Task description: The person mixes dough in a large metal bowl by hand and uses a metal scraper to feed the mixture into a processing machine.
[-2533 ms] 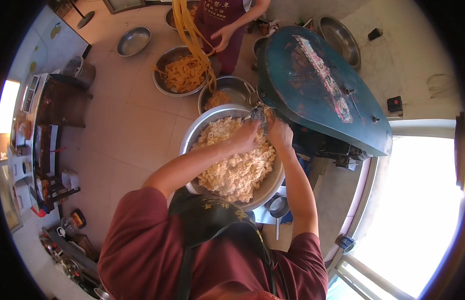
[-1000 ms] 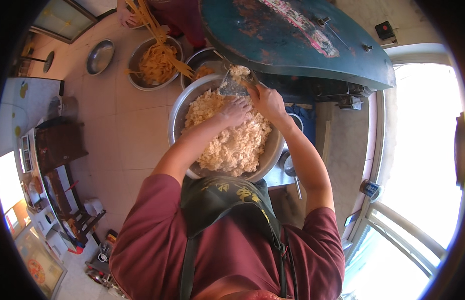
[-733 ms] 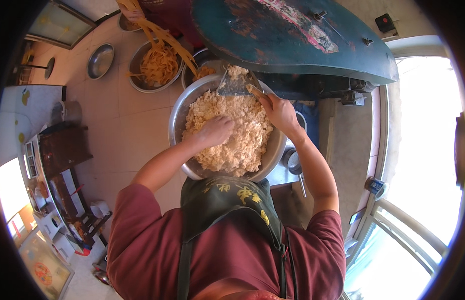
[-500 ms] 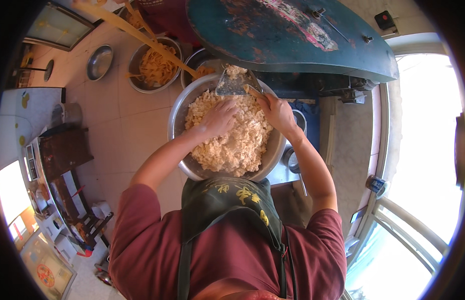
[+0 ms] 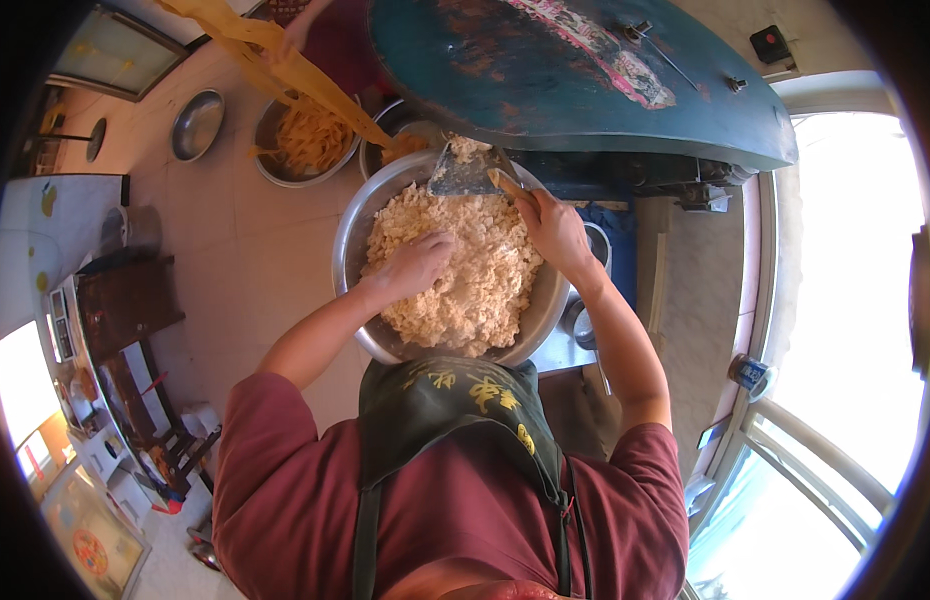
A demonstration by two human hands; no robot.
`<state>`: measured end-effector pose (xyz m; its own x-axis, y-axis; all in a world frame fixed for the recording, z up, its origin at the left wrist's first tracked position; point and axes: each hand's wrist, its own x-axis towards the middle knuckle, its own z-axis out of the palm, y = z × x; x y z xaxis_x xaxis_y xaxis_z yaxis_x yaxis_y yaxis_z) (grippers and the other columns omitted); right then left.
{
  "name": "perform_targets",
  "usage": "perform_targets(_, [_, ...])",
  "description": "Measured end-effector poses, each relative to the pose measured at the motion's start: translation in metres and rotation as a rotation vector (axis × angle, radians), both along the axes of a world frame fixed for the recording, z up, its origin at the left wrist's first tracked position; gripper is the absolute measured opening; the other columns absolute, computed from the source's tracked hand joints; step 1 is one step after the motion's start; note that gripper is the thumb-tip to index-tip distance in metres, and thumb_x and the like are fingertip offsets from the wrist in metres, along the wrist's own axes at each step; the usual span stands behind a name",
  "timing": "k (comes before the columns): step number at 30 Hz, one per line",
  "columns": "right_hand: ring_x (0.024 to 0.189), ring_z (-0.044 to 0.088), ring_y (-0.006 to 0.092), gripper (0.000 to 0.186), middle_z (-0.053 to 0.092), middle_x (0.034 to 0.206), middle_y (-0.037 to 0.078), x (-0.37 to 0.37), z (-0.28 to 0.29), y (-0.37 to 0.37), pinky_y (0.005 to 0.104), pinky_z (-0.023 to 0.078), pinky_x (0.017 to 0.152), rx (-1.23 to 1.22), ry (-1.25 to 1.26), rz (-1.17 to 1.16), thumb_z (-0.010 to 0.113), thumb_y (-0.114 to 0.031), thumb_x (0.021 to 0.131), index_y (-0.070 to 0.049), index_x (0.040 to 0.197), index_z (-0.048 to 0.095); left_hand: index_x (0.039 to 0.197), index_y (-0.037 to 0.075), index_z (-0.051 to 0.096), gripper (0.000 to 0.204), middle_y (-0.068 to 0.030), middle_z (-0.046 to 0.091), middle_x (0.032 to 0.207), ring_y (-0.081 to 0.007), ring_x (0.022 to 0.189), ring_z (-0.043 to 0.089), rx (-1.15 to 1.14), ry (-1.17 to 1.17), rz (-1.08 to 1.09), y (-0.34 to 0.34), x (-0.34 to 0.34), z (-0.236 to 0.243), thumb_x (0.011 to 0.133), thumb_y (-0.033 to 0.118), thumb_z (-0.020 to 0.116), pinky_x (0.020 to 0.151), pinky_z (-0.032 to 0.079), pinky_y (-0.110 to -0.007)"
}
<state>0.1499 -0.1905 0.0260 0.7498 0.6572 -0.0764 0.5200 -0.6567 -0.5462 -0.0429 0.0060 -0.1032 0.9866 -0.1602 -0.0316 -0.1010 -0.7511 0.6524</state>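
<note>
A large steel basin (image 5: 350,235) full of pale, crumbly dough (image 5: 460,310) stands in front of me. My left hand (image 5: 417,264) rests on the left part of the dough, its fingers curled into the crumbs; the tips are partly hidden. At the basin's far right, my right hand (image 5: 557,235) grips the wooden handle of a flat metal scraper (image 5: 460,178). Its wide blade lies across the far rim, with a lump of dough on its far end.
A blue-green machine (image 5: 585,90) with worn paint overhangs the basin's far side. Beyond, another person in dark red handles long yellow dough strips (image 5: 305,80) over bowls. A bowl of wide noodles (image 5: 310,145) and an oval steel bowl (image 5: 197,125) sit far left; a windowed door is right.
My left hand has slid left and slightly nearer over the dough, its fingers more curled. The right hand and scraper barely moved. The other person's yellow strips have swung and spread wider.
</note>
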Motion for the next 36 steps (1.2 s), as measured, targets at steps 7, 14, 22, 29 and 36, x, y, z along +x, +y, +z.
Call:
perform_targets(7, [0.07,0.066,0.0448,0.038,0.066,0.072,0.028,0.029,-0.049,0.072,0.0523,0.055,0.064,-0.144,-0.163,0.051,0.054,-0.033,0.099,0.002,0.087,0.064,0.132,0.007,0.053,0.043,-0.0162,0.055,0.122,-0.0339,0.108,0.058,-0.087,-0.047,0.291,0.016,0.026,0.001,0.092,0.016,0.063,0.098,0.048,-0.042])
perform_targets(14, [0.073,0.07,0.0396,0.04,0.069,0.077,0.024,0.008,-0.021,0.075,0.0488,0.056,0.066,-0.217,-0.205,0.112,0.047,-0.034,0.101,0.002,0.097,0.063,0.142,0.008,0.047,0.059,-0.0126,0.047,0.148,-0.0295,0.137,0.043,0.26,0.291,0.053,-0.005,0.055,0.006,0.098,0.046,0.055,0.121,0.026,-0.045])
perform_targets(22, [0.069,0.068,0.0432,0.033,0.068,0.075,0.026,0.002,-0.04,0.076,0.0526,0.055,0.063,-0.172,-0.212,0.098,0.052,-0.031,0.099,0.001,0.095,0.06,0.136,0.005,0.05,0.055,-0.0127,0.056,0.128,-0.0319,0.124,0.048,0.078,0.109,0.111,0.0,-0.021,0.012,0.085,0.014,0.067,0.11,0.035,-0.046])
perform_targets(29, [0.07,0.069,0.0424,0.033,0.068,0.075,0.026,0.012,-0.055,0.088,0.0515,0.056,0.064,-0.187,-0.267,0.056,0.052,-0.033,0.099,-0.002,0.095,0.062,0.137,0.013,0.053,0.06,-0.0115,0.056,0.117,-0.0321,0.113,0.051,-0.071,0.008,0.209,-0.007,-0.03,0.021,0.079,0.005,0.068,0.101,0.042,-0.042])
perform_targets(36, [0.071,0.069,0.0418,0.044,0.071,0.092,0.025,0.04,-0.062,0.101,0.0507,0.057,0.064,-0.412,-0.259,0.133,0.049,-0.032,0.1,-0.001,0.132,0.055,0.135,0.012,0.054,0.059,-0.0159,0.05,0.117,-0.033,0.106,0.056,-0.363,-0.1,0.192,-0.019,-0.011,0.019,0.08,-0.005,0.065,0.093,0.048,-0.042])
